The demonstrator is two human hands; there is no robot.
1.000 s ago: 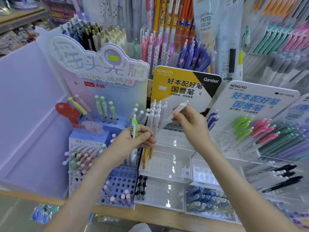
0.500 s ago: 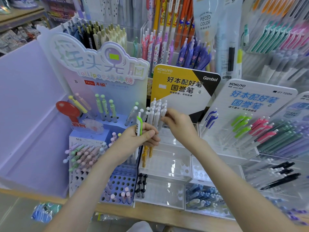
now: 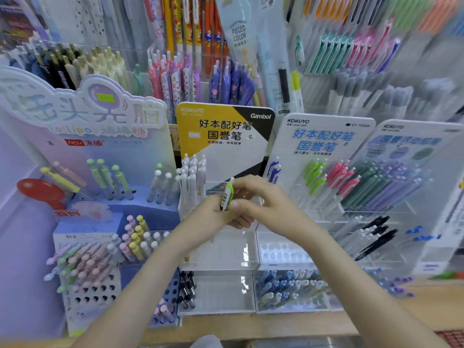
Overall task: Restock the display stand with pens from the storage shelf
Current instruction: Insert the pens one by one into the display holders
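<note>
— Gripping what, at frame centre?
— Left hand clasps a white plastic pen with a green clip, nearly upright, handy for picking. Right hand curls over it; grasping or not, I can't tell. Clear acrylic display stand sits just behind.

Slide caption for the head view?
Left hand grips a green-clipped pen, right hand beside it, over the clear display stand.

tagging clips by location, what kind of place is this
Most likely a stationery shop's pen section: Kokuyo signs over clear trays of pens, packaged pens hanging behind, and the left hand holding a green-clipped pen.
</note>
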